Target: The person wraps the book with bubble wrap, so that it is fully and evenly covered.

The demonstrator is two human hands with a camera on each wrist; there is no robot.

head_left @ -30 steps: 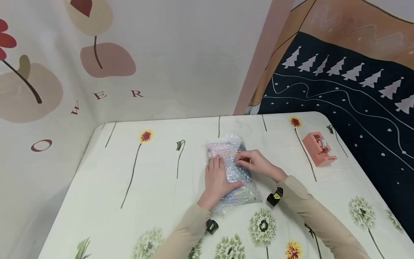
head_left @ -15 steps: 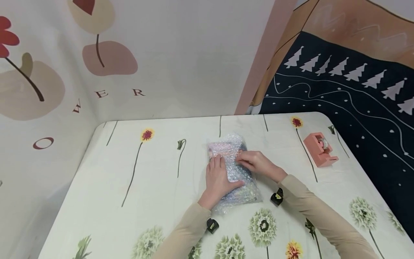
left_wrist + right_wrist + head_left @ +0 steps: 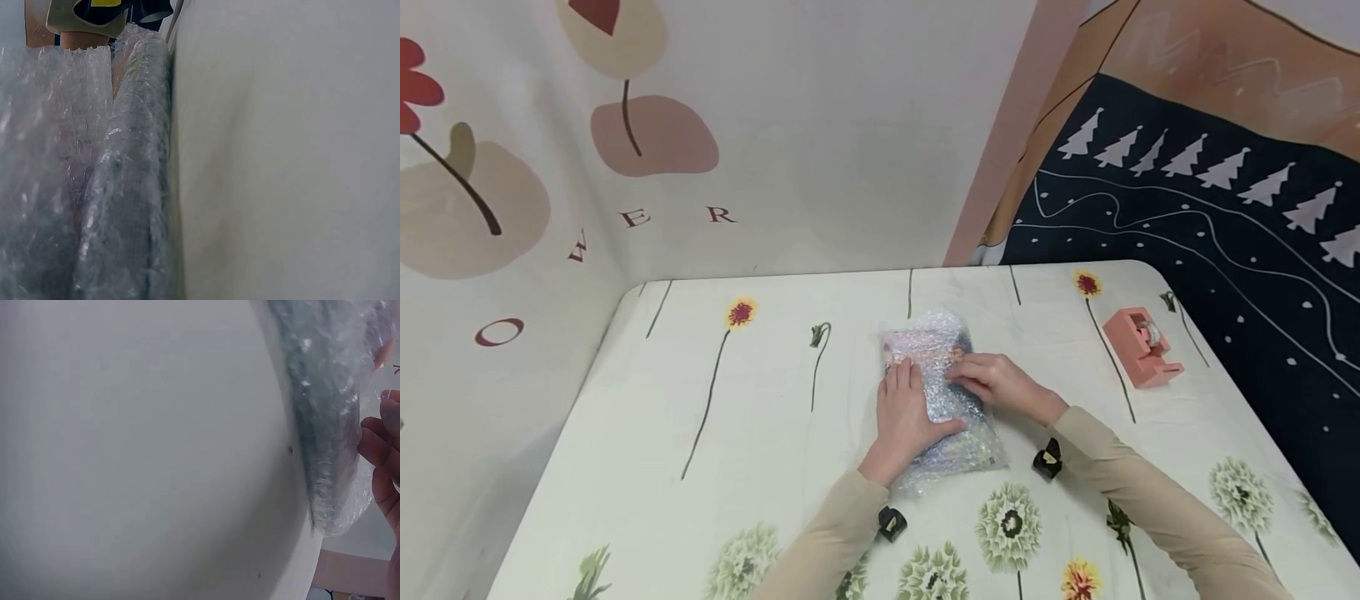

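Observation:
A flat, roughly rectangular parcel in clear bubble wrap lies on the table, pink and bluish colours showing through. My left hand rests on its left half, fingers straight and thumb spread toward the right. Over its upper right part, my right hand touches the wrap with bent fingers. Close up in the right wrist view, the fingertips are right at the wrap, and a thin clear bit shows at one tip. I cannot tell whether they pinch it. The left wrist view shows the parcel's puffy side, the left hand hidden.
A pink tape dispenser with a roll in it stands at the right of the table. The flower-printed cloth covers the tabletop. Patterned curtains hang behind and to the right.
My right hand's fingers have come closer together and flatter against the wrap, and its wrist has shifted slightly right. The left hand and the parcel stay in place.

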